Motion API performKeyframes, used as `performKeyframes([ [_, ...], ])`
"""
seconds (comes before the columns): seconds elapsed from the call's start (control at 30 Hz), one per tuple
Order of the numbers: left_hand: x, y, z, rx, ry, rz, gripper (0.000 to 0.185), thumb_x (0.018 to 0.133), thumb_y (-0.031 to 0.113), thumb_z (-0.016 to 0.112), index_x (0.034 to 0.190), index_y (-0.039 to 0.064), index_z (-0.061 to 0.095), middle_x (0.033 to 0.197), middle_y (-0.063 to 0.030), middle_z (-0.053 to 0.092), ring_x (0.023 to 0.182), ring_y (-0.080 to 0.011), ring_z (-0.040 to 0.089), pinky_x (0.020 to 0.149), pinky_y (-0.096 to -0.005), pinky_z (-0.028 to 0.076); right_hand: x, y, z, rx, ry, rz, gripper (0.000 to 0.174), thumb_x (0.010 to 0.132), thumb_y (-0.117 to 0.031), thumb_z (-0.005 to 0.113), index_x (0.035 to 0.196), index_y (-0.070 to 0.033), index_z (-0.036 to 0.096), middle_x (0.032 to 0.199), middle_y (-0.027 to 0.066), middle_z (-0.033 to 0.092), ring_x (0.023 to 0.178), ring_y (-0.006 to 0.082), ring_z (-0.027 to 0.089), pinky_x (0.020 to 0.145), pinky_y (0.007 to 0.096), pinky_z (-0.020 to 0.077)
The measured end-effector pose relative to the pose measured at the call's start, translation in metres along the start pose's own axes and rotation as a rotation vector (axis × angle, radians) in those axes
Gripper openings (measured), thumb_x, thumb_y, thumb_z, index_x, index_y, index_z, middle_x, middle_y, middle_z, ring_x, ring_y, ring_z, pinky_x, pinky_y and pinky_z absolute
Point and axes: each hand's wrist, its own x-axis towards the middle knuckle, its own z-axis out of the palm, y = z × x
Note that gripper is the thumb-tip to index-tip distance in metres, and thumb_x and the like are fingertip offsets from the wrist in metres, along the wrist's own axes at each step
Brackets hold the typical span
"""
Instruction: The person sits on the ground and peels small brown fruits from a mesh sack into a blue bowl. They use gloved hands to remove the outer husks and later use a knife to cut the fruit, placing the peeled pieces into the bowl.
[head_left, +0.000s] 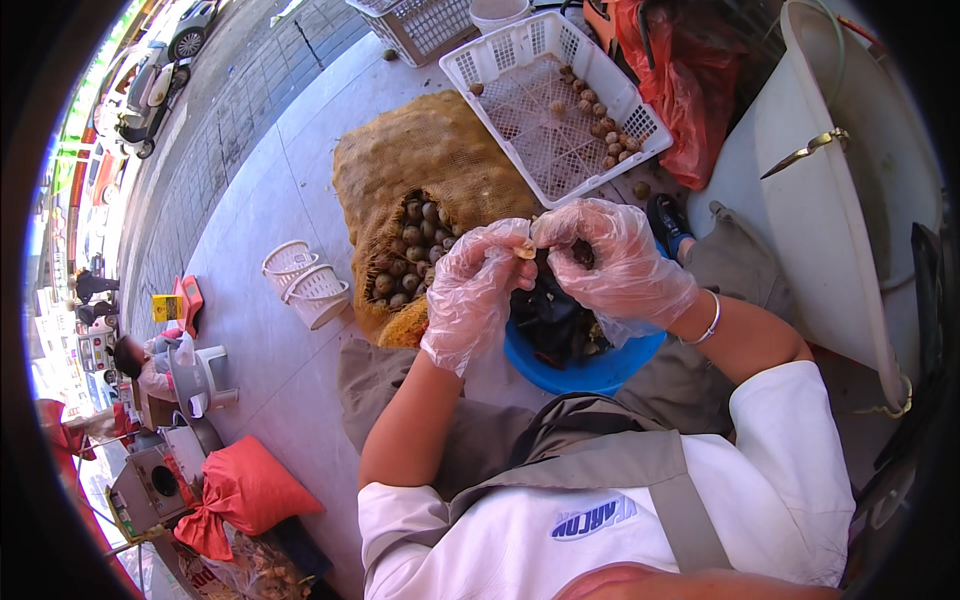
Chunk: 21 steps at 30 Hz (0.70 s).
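My left hand (480, 281), in a clear plastic glove, pinches a pale piece of nut kernel (525, 250) between thumb and fingertips. Close beside it my right hand (600, 259), gloved the same way, has its thumb and forefinger near the piece and its other fingers curled around a dark nut (582, 253). Under both hands stands a blue plastic basin (577, 375) with a black lining and dark scraps inside. Past my left hand lies a mesh sack (435, 150), torn open over many round greenish-brown nuts (415, 253).
Brown nuts lie in a white plastic crate (555, 199) at the top. Two white baskets (319, 292) stand on the left floor. A large pale tub (817, 187), with a metal tool on its rim, fills the right. A red sack (259, 484) and a seated person (154, 364) are at left.
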Motion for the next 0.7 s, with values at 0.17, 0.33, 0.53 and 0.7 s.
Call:
performKeyframes([
  [0.17,0.000,-0.004,0.000,0.206,0.073,0.060,0.013,0.093,0.006,0.058,0.103,-0.002,0.061,0.091,-0.0071,0.063,0.076,-0.0124,0.060,0.071,-0.0264,0.052,0.000,0.004,0.002,-0.095,-0.045,-0.076,0.015,0.077,0.001,0.066,0.092,-0.001,0.064,0.083,0.0111,0.067,0.075,0.0208,0.067,0.069,0.0306,0.0533],
  [0.33,0.000,-0.002,0.005,0.337,0.127,0.031,0.014,0.094,0.006,0.057,0.104,-0.002,0.062,0.089,-0.0068,0.063,0.074,-0.0120,0.060,0.070,-0.0261,0.052,-0.003,0.010,0.004,-0.094,-0.051,-0.035,0.013,0.076,-0.001,0.067,0.088,-0.002,0.063,0.079,0.0122,0.064,0.071,0.0269,0.063,0.065,0.0341,0.0507],
  [0.53,-0.001,-0.001,0.009,0.284,0.144,-0.001,0.017,0.093,0.007,0.059,0.106,-0.002,0.062,0.090,-0.0065,0.063,0.075,-0.0123,0.061,0.072,-0.0263,0.052,-0.005,0.010,0.002,-0.064,-0.112,0.029,0.011,0.077,0.001,0.064,0.088,0.000,0.062,0.078,0.0111,0.063,0.069,0.0211,0.061,0.065,0.0316,0.0502],
  [0.7,-0.003,-0.003,0.014,0.349,0.205,-0.015,0.023,0.092,0.009,0.060,0.112,-0.002,0.062,0.096,-0.0061,0.063,0.082,-0.0128,0.062,0.077,-0.0260,0.051,-0.003,0.006,0.001,-0.050,-0.109,0.107,0.012,0.079,0.002,0.063,0.090,0.001,0.063,0.078,0.0088,0.063,0.068,0.0147,0.059,0.064,0.0284,0.0501],
])
